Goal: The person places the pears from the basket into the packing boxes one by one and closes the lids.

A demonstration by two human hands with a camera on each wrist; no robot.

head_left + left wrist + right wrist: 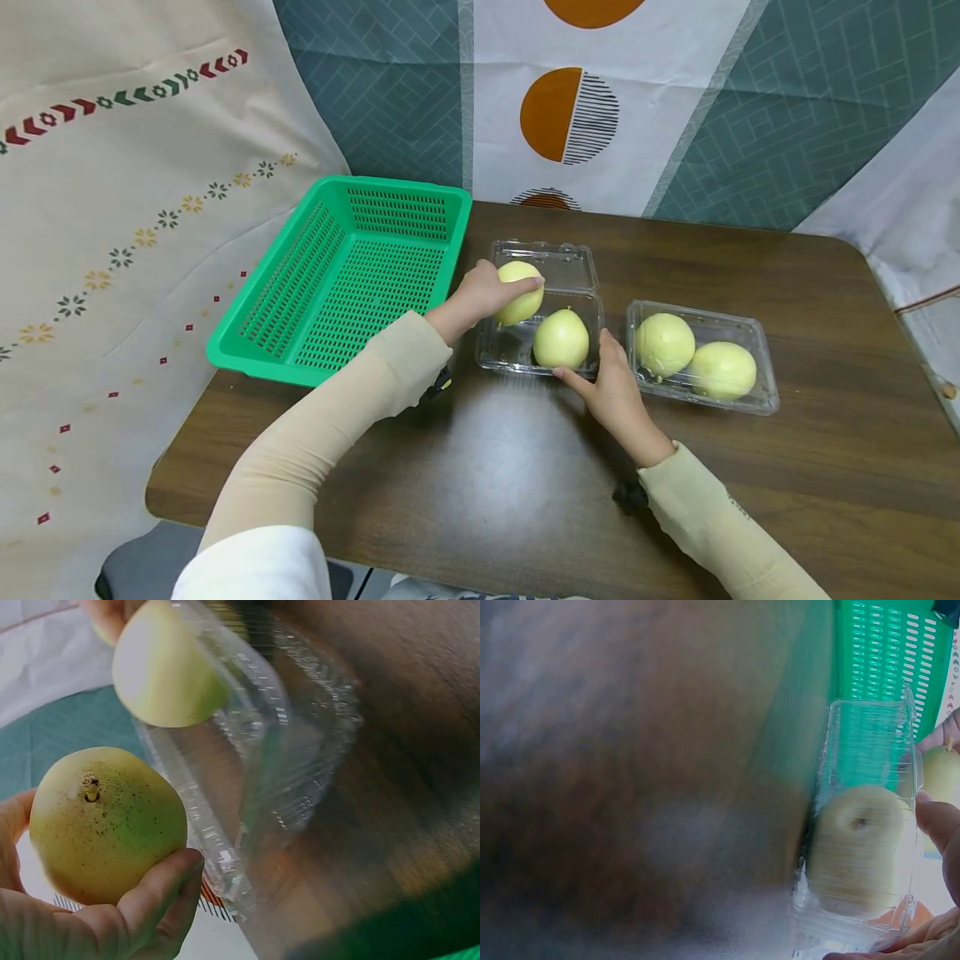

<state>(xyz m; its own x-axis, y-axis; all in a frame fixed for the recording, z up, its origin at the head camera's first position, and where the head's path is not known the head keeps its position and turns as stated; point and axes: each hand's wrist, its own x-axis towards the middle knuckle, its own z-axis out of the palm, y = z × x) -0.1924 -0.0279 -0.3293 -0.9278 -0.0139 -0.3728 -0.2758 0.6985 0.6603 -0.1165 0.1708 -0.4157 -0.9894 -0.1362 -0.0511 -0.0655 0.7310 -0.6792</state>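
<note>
A pale yellow-green pear (pixel 109 825) with brown specks round its stem is held in my left hand (pixel 486 296), thumb on one side. That hand is over the left half of an open clear plastic clamshell box (pixel 504 357), whose lid lies folded back. A second pear (pixel 561 339) sits in the box's right half. My right hand (pixel 611 383) holds the box at its front right corner, the thumb (pixel 939 817) at the front rim and the fingers along the right side. In the right wrist view the pear inside shows through the ribbed plastic wall.
Right of the box, another clear plastic box (pixel 759 392) contains two pears (pixel 722 370). A green slotted basket (pixel 262 354) stands at the left on the brown wooden table (pixel 480 483). Patterned cloths (pixel 390 100) hang behind the table and at its sides.
</note>
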